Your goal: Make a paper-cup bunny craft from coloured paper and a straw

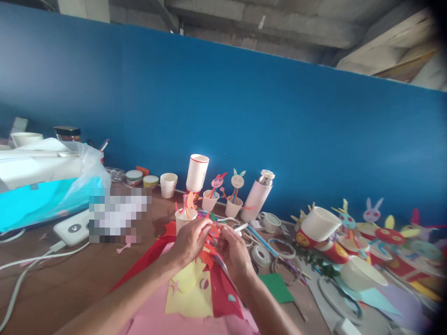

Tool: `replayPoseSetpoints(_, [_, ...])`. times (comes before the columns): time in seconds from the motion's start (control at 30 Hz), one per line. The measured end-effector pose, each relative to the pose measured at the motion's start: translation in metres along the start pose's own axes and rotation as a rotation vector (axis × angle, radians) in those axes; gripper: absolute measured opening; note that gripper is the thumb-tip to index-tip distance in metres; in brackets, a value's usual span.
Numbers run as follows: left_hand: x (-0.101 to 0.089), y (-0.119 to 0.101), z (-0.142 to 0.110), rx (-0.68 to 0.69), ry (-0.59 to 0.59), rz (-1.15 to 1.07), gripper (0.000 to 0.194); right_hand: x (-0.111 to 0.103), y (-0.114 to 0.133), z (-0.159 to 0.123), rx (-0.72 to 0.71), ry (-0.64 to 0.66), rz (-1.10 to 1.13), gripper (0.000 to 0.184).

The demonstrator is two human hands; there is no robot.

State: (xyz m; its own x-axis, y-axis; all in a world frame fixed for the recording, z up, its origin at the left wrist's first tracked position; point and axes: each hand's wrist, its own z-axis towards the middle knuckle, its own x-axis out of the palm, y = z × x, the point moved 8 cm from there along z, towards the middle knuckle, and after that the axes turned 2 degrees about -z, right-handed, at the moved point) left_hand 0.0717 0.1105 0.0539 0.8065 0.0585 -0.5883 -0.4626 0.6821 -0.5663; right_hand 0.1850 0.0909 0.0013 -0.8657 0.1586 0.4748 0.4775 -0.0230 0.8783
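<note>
Nearest the camera, one ragged-edged sheet of pink paper (188,324). Above it, close together, left hand (190,242) and right hand (233,246), both narrowed to a fingertip pinch on one small orange-red paper cutout (215,230), over the coloured sheets on the brown table (80,279). Below, one smooth yellow paper sheet (181,300), jagged along the top, against matte red paper (221,302). To the right, one ring-shaped white tape roll (260,255) and one flat green paper square (277,287). Just beyond the left hand, one white paper cup with an orange cutout inside (182,223). Farther out, two more white paper cups (210,203), each containing one rabbit-eared paper figure (217,183). Beside these, one smooth, pale cylindrical flask (257,197); leftward, two nested cup stacks (197,174), one tall, one short, then two round lidded tubs (151,182), contents hidden. At far right, several rabbit-eared figures in red-and-white cups (361,246), too blurred to count.
</note>
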Motion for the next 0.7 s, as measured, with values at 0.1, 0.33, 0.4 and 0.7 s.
replayPoseSetpoints(0.1, [-0.004,-0.006,0.000,0.029,-0.008,0.029,0.023,0.002,0.001,0.000,-0.006,0.014,-0.003,0.015])
replayPoseSetpoints(0.33, [-0.004,-0.004,0.001,0.057,-0.053,0.040,0.020,0.000,0.003,0.000,-0.047,0.030,-0.076,0.013])
replayPoseSetpoints(0.4, [-0.002,0.001,0.001,0.059,-0.065,0.026,0.020,-0.002,0.003,0.001,-0.050,0.025,-0.086,0.014])
replayPoseSetpoints(0.7, [0.001,0.009,-0.001,0.017,-0.077,-0.011,0.020,-0.001,0.015,0.000,-0.249,0.021,-0.326,0.014])
